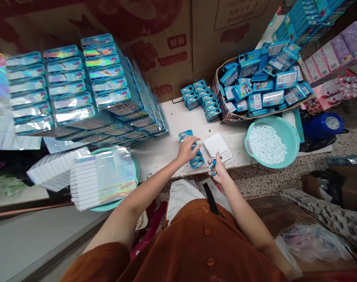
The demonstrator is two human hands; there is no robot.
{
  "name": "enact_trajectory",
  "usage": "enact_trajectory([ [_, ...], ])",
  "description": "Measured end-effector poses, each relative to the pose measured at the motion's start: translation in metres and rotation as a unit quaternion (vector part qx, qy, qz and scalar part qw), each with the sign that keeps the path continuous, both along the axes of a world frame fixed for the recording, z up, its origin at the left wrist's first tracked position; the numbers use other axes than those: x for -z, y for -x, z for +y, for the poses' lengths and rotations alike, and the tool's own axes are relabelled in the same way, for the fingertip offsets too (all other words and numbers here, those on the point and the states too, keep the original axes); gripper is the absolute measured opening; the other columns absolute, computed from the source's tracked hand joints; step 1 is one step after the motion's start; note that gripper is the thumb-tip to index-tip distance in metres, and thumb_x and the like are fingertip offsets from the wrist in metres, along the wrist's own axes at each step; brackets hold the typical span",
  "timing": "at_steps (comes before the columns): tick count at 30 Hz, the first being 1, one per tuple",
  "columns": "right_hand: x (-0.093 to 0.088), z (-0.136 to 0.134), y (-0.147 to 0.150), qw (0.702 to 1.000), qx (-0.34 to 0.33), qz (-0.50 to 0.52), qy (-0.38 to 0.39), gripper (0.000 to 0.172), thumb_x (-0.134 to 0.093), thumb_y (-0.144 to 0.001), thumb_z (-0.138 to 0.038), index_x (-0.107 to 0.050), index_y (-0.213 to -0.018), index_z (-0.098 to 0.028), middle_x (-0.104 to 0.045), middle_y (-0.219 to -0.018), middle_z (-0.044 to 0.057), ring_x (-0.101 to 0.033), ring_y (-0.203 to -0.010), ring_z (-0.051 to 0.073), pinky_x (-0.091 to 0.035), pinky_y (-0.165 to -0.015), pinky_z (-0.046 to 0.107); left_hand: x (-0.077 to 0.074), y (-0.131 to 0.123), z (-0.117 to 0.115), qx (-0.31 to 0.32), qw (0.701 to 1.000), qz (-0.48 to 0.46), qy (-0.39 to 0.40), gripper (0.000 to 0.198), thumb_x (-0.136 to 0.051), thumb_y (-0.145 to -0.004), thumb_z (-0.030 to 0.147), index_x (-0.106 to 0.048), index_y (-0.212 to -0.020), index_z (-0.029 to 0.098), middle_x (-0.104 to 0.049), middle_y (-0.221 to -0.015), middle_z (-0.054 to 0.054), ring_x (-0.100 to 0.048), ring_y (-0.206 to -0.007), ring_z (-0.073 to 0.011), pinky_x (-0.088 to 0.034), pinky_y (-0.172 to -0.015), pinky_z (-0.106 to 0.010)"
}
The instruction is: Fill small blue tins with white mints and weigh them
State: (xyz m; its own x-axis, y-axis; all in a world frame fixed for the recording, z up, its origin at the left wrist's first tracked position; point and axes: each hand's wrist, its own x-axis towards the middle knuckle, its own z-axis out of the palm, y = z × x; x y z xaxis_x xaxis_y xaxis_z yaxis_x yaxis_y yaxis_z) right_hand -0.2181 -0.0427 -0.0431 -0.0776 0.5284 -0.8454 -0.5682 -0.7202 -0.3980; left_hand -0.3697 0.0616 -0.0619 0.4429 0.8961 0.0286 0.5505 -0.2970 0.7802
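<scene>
My left hand [188, 149] hovers over a short row of small blue boxes [197, 160] with round dark openings on top, hiding the row's middle. Its fingers are spread, with nothing visible between them. Near the table's front edge, my right hand [220, 172] is closed around a small blue box [213, 164] with shiny round parts; the fingers partly cover it. Between the hands and just beyond them lies a white kitchen scale [216, 145] with a bare flat plate.
A turquoise basin [292, 150] of small pale candies [268, 143] stands right. Behind it, a carton [222, 111] holds many blue boxes. More small blue boxes [201, 96] stand at the back. Tall wrapped stacks [108, 98] rise left, near silvery packs [103, 176] on another basin.
</scene>
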Motion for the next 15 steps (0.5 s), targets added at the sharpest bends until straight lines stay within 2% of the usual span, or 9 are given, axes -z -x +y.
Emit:
enact_trajectory([
  [2,0.000,0.005,0.005,0.999,-0.030,-0.021,0.015,0.064,-0.036,-0.069,-0.084,-0.046,-0.064,-0.020,-0.048,-0.051,-0.002,-0.037,-0.037,0.007,-0.024,-0.032,0.020,-0.014,-0.006,-0.027,0.116,0.992,-0.037,0.025,0.025,-0.054,-0.086,0.031,-0.062,-0.108,0.023,-0.065,-0.107,-0.007,-0.055,-0.104,-0.0211,-0.041,-0.096,-0.036],
  [4,0.000,0.008,0.009,0.997,-0.049,-0.053,0.016,0.063,-0.040,-0.069,-0.082,-0.051,-0.066,-0.020,-0.049,-0.050,-0.001,-0.043,-0.039,0.009,-0.029,-0.034,0.021,-0.020,-0.010,-0.043,0.164,0.983,-0.058,0.061,0.023,-0.054,-0.085,0.029,-0.064,-0.105,0.023,-0.067,-0.104,-0.007,-0.057,-0.100,-0.0206,-0.043,-0.093,-0.036],
  [7,-0.001,0.010,0.014,0.993,-0.093,-0.067,-0.011,0.062,-0.045,-0.068,-0.081,-0.056,-0.066,-0.020,-0.052,-0.050,0.001,-0.049,-0.044,0.011,-0.034,-0.039,0.022,-0.021,-0.010,-0.048,0.144,0.980,-0.064,0.120,0.016,-0.058,-0.081,0.025,-0.068,-0.092,0.021,-0.069,-0.094,-0.006,-0.060,-0.091,-0.0198,-0.046,-0.087,-0.034],
  [11,0.002,0.012,0.015,0.986,-0.165,-0.020,-0.035,0.065,-0.043,-0.066,-0.083,-0.057,-0.064,-0.020,-0.049,-0.046,-0.001,-0.045,-0.043,0.009,-0.029,-0.038,0.020,-0.017,-0.003,-0.041,0.133,0.975,-0.063,0.166,0.008,-0.061,-0.075,0.019,-0.068,-0.079,0.020,-0.068,-0.081,-0.002,-0.061,-0.079,-0.0168,-0.048,-0.078,-0.029],
  [13,0.005,0.014,0.014,0.987,-0.154,-0.016,-0.038,0.064,-0.043,-0.066,-0.083,-0.055,-0.062,-0.021,-0.047,-0.045,-0.002,-0.044,-0.042,0.009,-0.027,-0.038,0.020,-0.012,0.000,-0.035,0.086,0.978,-0.068,0.176,0.008,-0.060,-0.075,0.018,-0.067,-0.078,0.019,-0.068,-0.080,-0.002,-0.061,-0.076,-0.0153,-0.048,-0.075,-0.027],
  [15,0.008,0.016,0.012,0.990,-0.132,-0.044,-0.031,0.063,-0.043,-0.067,-0.082,-0.052,-0.059,-0.021,-0.048,-0.045,-0.002,-0.044,-0.043,0.009,-0.028,-0.038,0.021,-0.003,0.003,-0.024,-0.009,0.981,-0.050,0.186,0.010,-0.059,-0.075,0.017,-0.067,-0.081,0.018,-0.068,-0.080,-0.002,-0.061,-0.072,-0.0142,-0.048,-0.071,-0.025],
])
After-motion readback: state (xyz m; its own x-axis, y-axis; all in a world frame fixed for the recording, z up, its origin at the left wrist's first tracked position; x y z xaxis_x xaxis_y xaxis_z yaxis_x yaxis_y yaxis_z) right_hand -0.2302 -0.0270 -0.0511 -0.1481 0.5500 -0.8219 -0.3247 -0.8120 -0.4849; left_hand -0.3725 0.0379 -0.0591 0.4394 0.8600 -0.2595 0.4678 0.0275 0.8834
